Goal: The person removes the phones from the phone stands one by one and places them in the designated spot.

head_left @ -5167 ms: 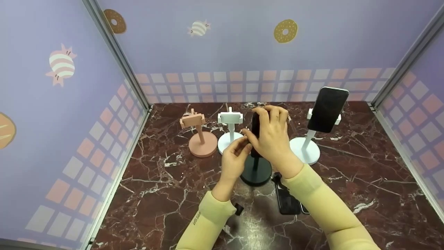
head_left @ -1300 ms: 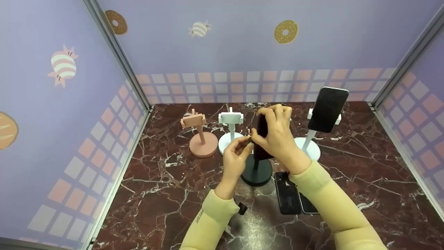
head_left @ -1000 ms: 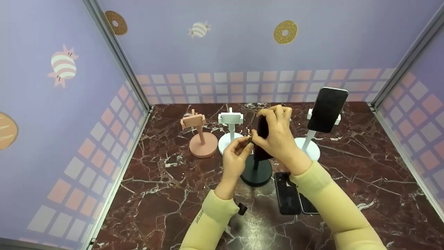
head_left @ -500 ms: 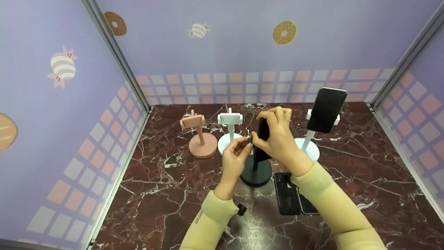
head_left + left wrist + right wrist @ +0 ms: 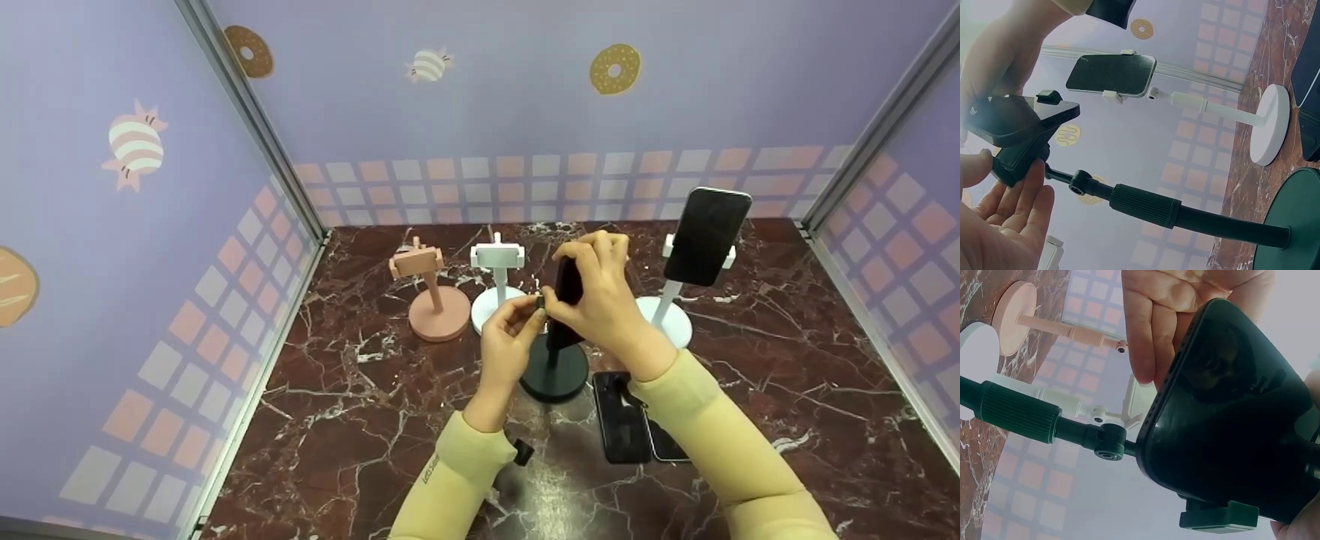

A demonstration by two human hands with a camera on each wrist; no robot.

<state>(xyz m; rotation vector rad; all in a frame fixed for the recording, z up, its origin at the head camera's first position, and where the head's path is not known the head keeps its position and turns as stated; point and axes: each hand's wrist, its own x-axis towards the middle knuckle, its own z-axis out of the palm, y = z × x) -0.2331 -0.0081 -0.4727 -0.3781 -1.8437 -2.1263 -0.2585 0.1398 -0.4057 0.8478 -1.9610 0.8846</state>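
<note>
Steadying the phone (image 5: 568, 292) at the top of the black stand (image 5: 1145, 205), our right hand (image 5: 604, 296) has thumb and fingers bent about its edges, while our left hand (image 5: 506, 339) pinches one end of the black stand's clamp (image 5: 1018, 158). The phone sits aslant there; whether both its edges are seated, we cannot tell. Should we let the clamp close on it askew, it might catch only a corner, and the phone could slide out once our right hand lets go. Our fingertips crowd together at the clamp, so one could get nipped. Pushing unevenly may swivel the joint (image 5: 1080, 183) or tip the black stand, since neither hand holds its round base (image 5: 556, 375). A dropped phone could strike the black phone (image 5: 622, 429) lying to the black stand's front right, or the second phone (image 5: 666, 442) beside that, partly under our sleeve (image 5: 712, 431). Knuckles straying left might nudge the bare white stand (image 5: 499, 256), just behind and left of the black stand.
</note>
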